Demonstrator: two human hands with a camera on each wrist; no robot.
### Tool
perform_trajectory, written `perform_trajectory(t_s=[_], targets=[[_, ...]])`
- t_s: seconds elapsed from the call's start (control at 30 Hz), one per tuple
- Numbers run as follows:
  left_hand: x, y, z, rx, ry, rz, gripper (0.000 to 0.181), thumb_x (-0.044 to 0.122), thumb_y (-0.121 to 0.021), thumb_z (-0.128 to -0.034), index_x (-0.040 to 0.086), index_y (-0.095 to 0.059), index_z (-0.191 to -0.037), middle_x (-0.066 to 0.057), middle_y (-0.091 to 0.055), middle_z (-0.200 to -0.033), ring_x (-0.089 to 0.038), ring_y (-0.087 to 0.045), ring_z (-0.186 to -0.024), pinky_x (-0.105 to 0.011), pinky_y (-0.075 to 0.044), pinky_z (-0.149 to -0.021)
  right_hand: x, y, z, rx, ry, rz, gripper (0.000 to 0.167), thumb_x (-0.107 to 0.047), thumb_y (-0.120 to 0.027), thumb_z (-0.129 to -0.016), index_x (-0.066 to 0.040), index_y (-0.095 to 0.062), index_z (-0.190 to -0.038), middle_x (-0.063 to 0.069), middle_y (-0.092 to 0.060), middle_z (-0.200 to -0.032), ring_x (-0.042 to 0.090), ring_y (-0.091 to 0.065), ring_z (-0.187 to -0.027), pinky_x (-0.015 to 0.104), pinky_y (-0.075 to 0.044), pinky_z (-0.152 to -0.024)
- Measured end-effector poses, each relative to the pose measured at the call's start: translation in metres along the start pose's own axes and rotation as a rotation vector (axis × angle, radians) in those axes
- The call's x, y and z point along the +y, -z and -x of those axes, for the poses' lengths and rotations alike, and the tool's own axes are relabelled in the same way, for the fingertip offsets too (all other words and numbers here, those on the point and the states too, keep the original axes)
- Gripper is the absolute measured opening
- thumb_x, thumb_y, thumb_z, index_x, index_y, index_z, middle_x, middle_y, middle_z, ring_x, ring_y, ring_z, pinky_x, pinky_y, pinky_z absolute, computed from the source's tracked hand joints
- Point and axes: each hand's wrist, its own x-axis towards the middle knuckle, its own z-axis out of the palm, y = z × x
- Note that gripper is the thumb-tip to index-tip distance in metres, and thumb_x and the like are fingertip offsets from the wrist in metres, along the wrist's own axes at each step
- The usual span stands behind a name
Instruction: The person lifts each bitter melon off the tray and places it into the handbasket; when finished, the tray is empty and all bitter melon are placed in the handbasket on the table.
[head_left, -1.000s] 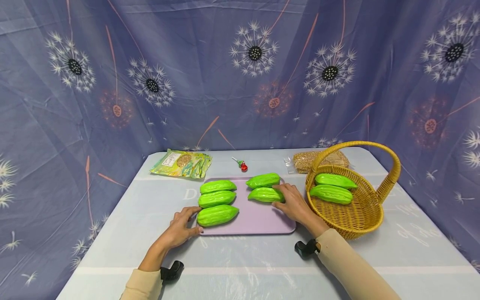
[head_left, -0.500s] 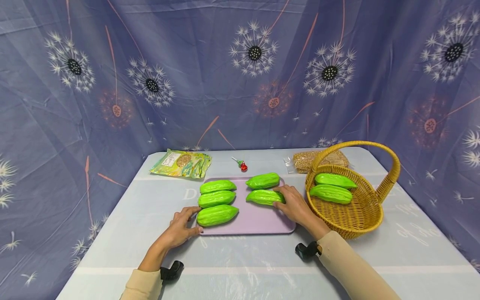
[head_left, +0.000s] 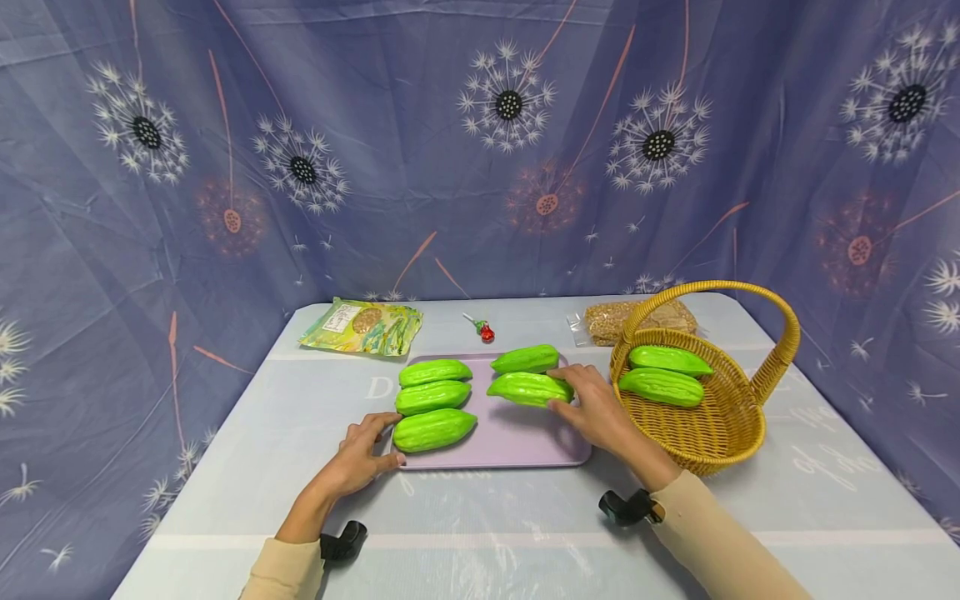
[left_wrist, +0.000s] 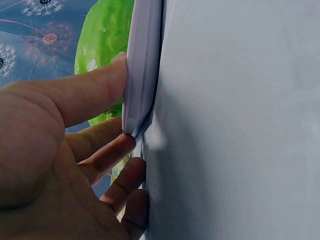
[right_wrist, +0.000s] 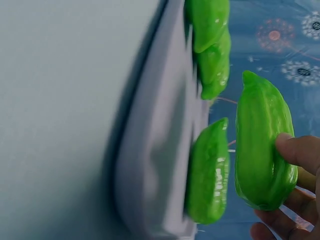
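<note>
My right hand (head_left: 596, 408) holds a green, ridged bitter melon (head_left: 528, 389) by its right end, just above the tray. In the right wrist view the thumb lies on one side of that bitter melon (right_wrist: 265, 145), fingers on the other. At the front left corner of the lilac tray (head_left: 495, 446), my left hand (head_left: 360, 458) grips the rim; the left wrist view shows its thumb on the tray rim (left_wrist: 142, 65) and fingertips at the corner. Three bitter melons (head_left: 433, 398) lie stacked along the tray's left side. Another bitter melon (head_left: 525, 358) lies behind the held one.
A yellow wicker basket (head_left: 720, 433) with a tall handle stands right of the tray, two bitter melons (head_left: 663, 387) inside. Along the back lie a green patterned packet (head_left: 363, 327), a red-and-green lollipop-like item (head_left: 482, 327) and a clear bag of grains (head_left: 603, 323).
The right hand has lifted the front bitter melon slightly off the tray, after it shifted a little to the left. The left hand stays at the tray corner.
</note>
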Motion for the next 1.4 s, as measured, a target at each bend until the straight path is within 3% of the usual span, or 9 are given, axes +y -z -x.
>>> perform_trajectory(t_s=[0.5,0.73,0.93,1.07,1.4], targets=[[0.000,0.001,0.001,0.001,0.009,-0.009,0.062,0.021,-0.073,-0.0801,0.011,-0.047,-0.136,-0.011,-0.046,-0.138,-0.027,-0.041,-0.112,-0.042,-0.029,-0.086,-0.009,0.042,0.014,0.059,0.045,-0.002,0.047,-0.025,-0.075,-0.080,-0.011,-0.061,-0.122,0.008,-0.063,-0.120,0.025,-0.055,-0.109,0.047,-0.045,-0.087],[-0.001,-0.001,0.000,0.001,0.010,-0.013,0.062,0.021,-0.073,-0.0803,0.011,-0.047,-0.136,-0.011,-0.046,-0.138,-0.026,-0.041,-0.111,-0.041,-0.029,-0.085,-0.006,0.063,0.024,0.106,0.068,0.000,0.045,-0.020,-0.076,-0.079,-0.009,-0.061,-0.120,0.008,-0.064,-0.117,0.024,-0.054,-0.105,0.046,-0.042,-0.088],[0.000,0.000,0.000,-0.001,0.014,-0.007,0.062,0.021,-0.073,-0.0806,0.011,-0.047,-0.136,-0.011,-0.046,-0.138,-0.027,-0.041,-0.113,-0.042,-0.030,-0.087,0.003,0.079,0.034,0.160,0.091,0.035,0.045,-0.015,-0.076,-0.078,-0.010,-0.061,-0.119,0.008,-0.064,-0.113,0.021,-0.053,-0.100,0.038,-0.040,-0.084],[0.001,0.000,0.001,-0.005,0.017,-0.003,0.062,0.022,-0.073,-0.0807,0.012,-0.047,-0.136,-0.010,-0.045,-0.138,-0.027,-0.040,-0.113,-0.042,-0.029,-0.087,0.011,0.088,0.043,0.176,0.082,0.065,0.047,-0.012,-0.078,-0.075,-0.009,-0.061,-0.120,0.008,-0.063,-0.114,0.020,-0.052,-0.100,0.034,-0.038,-0.080],[0.001,0.000,0.000,-0.001,0.011,0.000,0.062,0.021,-0.073,-0.0807,0.011,-0.047,-0.136,-0.011,-0.046,-0.137,-0.027,-0.040,-0.112,-0.042,-0.029,-0.086,0.031,0.108,0.060,0.169,0.005,0.081,0.045,-0.011,-0.075,-0.078,-0.008,-0.059,-0.120,0.017,-0.059,-0.118,0.033,-0.050,-0.110,0.050,-0.038,-0.083]])
